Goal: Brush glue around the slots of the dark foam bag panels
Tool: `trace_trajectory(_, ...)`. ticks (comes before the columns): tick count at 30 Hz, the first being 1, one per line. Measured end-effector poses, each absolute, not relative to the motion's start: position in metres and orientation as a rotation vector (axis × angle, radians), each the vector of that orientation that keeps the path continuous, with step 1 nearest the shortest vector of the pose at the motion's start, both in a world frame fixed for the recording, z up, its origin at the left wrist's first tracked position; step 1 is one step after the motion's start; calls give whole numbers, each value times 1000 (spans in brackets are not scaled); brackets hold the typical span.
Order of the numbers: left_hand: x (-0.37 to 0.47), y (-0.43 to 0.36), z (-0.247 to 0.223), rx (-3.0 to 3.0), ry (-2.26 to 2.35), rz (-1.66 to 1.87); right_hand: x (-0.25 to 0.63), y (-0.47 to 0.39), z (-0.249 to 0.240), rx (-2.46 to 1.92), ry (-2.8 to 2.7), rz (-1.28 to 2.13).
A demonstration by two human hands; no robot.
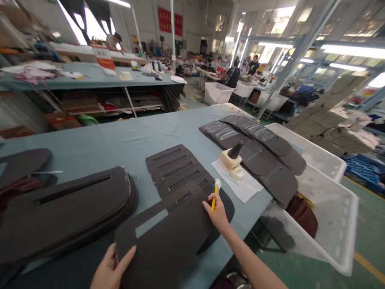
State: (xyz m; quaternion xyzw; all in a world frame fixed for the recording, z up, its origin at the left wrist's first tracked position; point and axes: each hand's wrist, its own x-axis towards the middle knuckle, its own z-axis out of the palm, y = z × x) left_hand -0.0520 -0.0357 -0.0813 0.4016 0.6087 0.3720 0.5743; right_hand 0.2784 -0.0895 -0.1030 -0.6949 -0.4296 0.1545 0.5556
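- While the left hand point(110, 269) presses down at six o'clock, thumb on top and fingers curled under the near edge, it pins the dark slotted panel point(168, 235) flat to the grey-blue table point(120, 140), most likely so the piece cannot slide.
- Over at four o'clock of that panel, the right hand point(219, 214) is closed around a yellow-handled brush point(214, 196), gripped like a pen, the pale bristle tip pointing up and away at the panel's far edge, near its small slot.
- Just past the brush, at twelve o'clock, a fanned stack of slotted pieces point(177, 170) lies overlapped, each one stepped back so an edge strip shows.
- At two o'clock sits a cream glue pot point(231, 162) with a dark cone top, on a white sheet point(240, 184), seemingly there to keep drips off the table, and close to the brush hand.
- Behind the pot, a row of long dark panels point(255, 148) runs toward one o'clock, glossy streaks on them, spread out rather than piled.
- At nine o'clock, a thick pile of curved dark panels point(66, 208) waits near the left hand.
- Off the table's edge at three o'clock, white plastic bins point(327, 208) stand, one holding something brown.
- Far back at twelve o'clock, other people work at benches.
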Motion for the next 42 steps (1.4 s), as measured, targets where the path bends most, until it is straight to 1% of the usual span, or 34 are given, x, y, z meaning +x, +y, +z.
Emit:
trace_trajectory(3,3,-57,-111,880,1353,752,324,-127,-136,-1791,-1112,260)
trace_trajectory(6,49,-72,-135,876,1386,735,363,-147,-159,-1910,-1195,170)
trace_trajectory(13,104,-75,-169,952,1516,826,412,-136,-181,-1981,-1269,81)
trace_trajectory(18,115,-63,-175,1222,1757,711,418,-119,-191,-2011,-1294,63)
trace_trajectory(22,115,-59,-177,1302,1885,676,418,-114,-198,-2087,-1313,56)
trace_trajectory(28,113,-56,-179,1371,1857,745,420,-113,-203,-2149,-1308,45)
trace_trajectory(36,113,-52,-175,1373,1973,651,421,-109,-202,-2199,-1289,78)
trace_trajectory(42,104,-49,-185,1358,1946,646,426,-105,-204,-2201,-1249,116)
